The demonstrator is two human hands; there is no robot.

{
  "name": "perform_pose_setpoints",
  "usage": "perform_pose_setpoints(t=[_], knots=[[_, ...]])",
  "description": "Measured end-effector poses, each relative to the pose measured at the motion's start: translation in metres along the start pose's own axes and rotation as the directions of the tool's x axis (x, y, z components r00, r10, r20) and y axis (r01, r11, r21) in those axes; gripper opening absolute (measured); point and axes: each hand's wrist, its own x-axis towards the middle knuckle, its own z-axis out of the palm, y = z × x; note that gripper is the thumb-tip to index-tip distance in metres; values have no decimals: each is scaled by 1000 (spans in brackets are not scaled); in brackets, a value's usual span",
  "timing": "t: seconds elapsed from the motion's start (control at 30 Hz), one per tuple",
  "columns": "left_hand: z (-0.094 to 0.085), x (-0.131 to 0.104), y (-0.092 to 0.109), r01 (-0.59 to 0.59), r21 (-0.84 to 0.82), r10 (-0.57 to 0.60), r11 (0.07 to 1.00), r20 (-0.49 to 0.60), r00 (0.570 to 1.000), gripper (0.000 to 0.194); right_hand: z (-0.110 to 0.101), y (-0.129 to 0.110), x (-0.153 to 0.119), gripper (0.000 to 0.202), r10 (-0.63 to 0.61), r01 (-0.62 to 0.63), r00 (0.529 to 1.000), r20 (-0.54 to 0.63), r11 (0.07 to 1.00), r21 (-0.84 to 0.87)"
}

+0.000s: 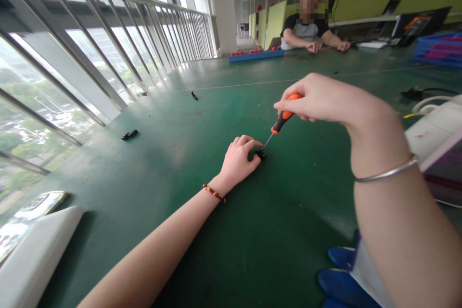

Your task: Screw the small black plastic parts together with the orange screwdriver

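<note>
My right hand (306,98) is closed round the handle of an orange and black screwdriver (280,121). The screwdriver slants down to the left, and its tip meets a small black part (260,154) on the green table (202,231). Thumb and fingers of my left hand (241,156) pinch that part against the tabletop. The part's exact kind is too small to make out. Farther left lie a black piece (130,134) and a smaller black piece (194,96), both apart from my hands.
A white box (46,250) stands at the left edge near a metal railing (108,0). Blue-tipped objects (339,284) lie at the lower right. Across the table sits a person (306,29), near a blue strip with red pieces (256,56). A blue basket (438,50) is far right.
</note>
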Motion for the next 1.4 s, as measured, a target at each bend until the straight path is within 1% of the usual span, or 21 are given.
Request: perform_pose_setpoints(t=[0.1,0.3,0.43,1.03,1.17,1.27,1.4], knots=[[0,0,0,-21,-13,22,1000,53,998,18,0,1,-1,34,7,-7,1000,7,1000,-5],[1,0,-1,8,-12,-7,1000,39,999,13,0,2,0,35,-2,2,1000,11,1000,-23],[0,1,0,16,-26,-15,1000,41,999,13,-1,3,0,37,-7,7,1000,5,1000,-30],[1,2,-3,-11,-35,12,999,42,999,15,2,1,0,30,19,-18,1000,19,999,-50],[1,2,-3,-20,-25,21,999,43,999,16,3,2,4,26,-7,8,1000,5,996,-85],[1,2,-3,-20,-10,21,1000,47,999,16,4,1,5,31,-29,30,1000,6,993,-115],[1,1,-3,-22,17,21,1000,47,999,16,5,-2,3,39,-14,19,998,66,997,-80]])
